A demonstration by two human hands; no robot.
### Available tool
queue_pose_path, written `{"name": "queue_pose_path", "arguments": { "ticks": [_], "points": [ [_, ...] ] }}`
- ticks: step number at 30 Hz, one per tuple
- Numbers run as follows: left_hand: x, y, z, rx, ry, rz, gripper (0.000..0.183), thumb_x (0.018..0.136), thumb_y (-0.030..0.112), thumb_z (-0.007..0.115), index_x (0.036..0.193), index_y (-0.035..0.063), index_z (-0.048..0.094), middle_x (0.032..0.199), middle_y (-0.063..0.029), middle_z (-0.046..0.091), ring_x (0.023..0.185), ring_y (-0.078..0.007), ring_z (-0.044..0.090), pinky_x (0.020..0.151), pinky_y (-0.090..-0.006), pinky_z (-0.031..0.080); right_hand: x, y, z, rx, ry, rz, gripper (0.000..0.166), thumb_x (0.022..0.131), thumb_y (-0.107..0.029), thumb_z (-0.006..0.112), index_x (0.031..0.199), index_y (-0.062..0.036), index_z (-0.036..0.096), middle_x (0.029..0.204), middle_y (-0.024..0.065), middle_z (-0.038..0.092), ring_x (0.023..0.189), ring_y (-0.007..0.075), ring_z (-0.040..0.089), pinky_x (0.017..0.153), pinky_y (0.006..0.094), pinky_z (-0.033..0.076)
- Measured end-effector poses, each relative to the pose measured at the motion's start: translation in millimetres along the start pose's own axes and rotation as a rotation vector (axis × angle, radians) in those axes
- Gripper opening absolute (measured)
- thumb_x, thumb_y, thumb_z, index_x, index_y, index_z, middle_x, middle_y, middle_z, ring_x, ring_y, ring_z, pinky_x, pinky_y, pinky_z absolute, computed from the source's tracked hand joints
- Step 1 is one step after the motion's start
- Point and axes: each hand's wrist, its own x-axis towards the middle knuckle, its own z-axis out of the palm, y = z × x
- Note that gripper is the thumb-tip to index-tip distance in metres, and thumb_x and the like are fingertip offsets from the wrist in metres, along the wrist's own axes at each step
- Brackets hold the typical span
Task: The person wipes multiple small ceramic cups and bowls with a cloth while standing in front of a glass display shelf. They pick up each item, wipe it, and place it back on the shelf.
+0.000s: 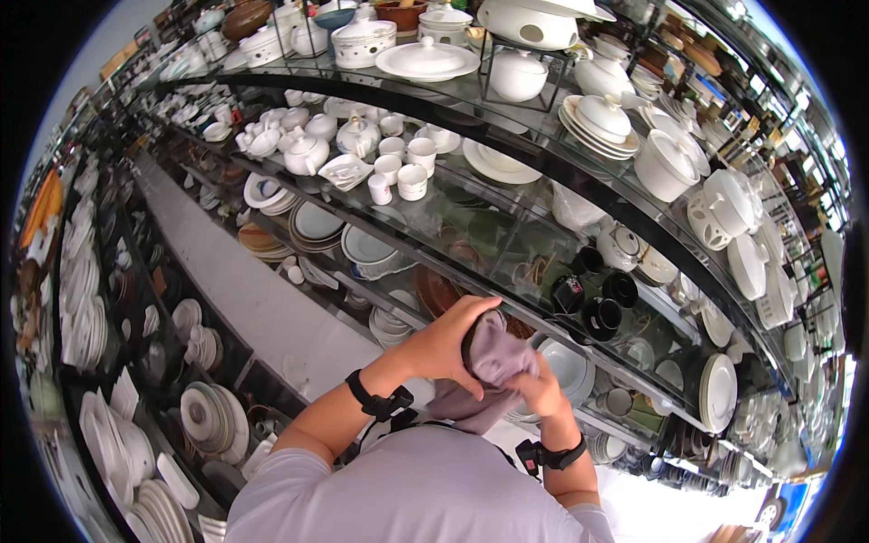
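Note:
My left hand grips a dark, round-rimmed vessel, most likely a black cup, from its left side. A greyish-purple cloth is bunched over and into its mouth, and its loose end hangs down in front of my chest. On the right, my right hand is closed on the cloth close to the vessel. Several black cups stand on the glass shelf to the right of my hands. Most of the held vessel is hidden by the cloth and my fingers.
Glass shelves with a dark metal edge run across in front, close to my hands. They bear white mugs, a white teapot, lidded tureens and stacked plates. Another crowded shelf unit with plates stands left, across a pale aisle floor.

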Motion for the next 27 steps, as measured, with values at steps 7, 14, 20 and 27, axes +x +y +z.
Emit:
{"name": "queue_pose_path", "arguments": {
  "ticks": [7,14,20,27],
  "points": [
    [4,-3,26,0.264,0.093,0.059,0.132,0.046,0.03,0.104,0.157,0.0044,0.037,0.147,-0.0206,0.044,0.133,-0.0412,0.049,0.112,-0.0461,0.047,8,0,8,0.56,0.173,0.116,0.047,0.084,0.0,0.058,0.131,0.0048,0.061,0.114,0.0114,0.071,0.108,0.0249,0.069,0.098,0.039,0.055],
    [11,6,14,-0.013,0.088,-0.09,0.14,0.051,0.034,0.107,0.163,0.0073,0.027,0.145,-0.0164,0.05,0.134,-0.0292,0.053,0.116,-0.0394,0.041,-13,13,-38,-0.105,0.054,-0.254,0.039,0.08,0.009,0.051,0.115,0.0069,0.068,0.1,0.0087,0.075,0.09,0.0178,0.072,0.078,0.0341,0.058],
    [4,7,24,-0.447,0.13,-0.202,0.142,0.053,0.034,0.108,0.165,0.0079,0.024,0.149,-0.0104,0.05,0.135,-0.0211,0.05,0.119,-0.0393,0.039,-4,9,-45,-0.031,0.531,-0.255,0.045,0.092,-0.002,0.057,0.136,0.0058,0.059,0.127,0.0098,0.065,0.113,0.0163,0.061,0.1,0.029,0.047],
    [1,0,28,0.003,0.13,-0.022,0.137,0.052,0.047,0.105,0.159,0.0028,0.033,0.148,-0.018,0.044,0.14,-0.0364,0.045,0.119,-0.0451,0.038,14,49,-30,0.381,0.14,0.123,0.055,0.094,-0.007,0.065,0.146,0.006,0.052,0.137,0.0124,0.063,0.127,0.0239,0.06,0.111,0.0379,0.046]
  ]
}}
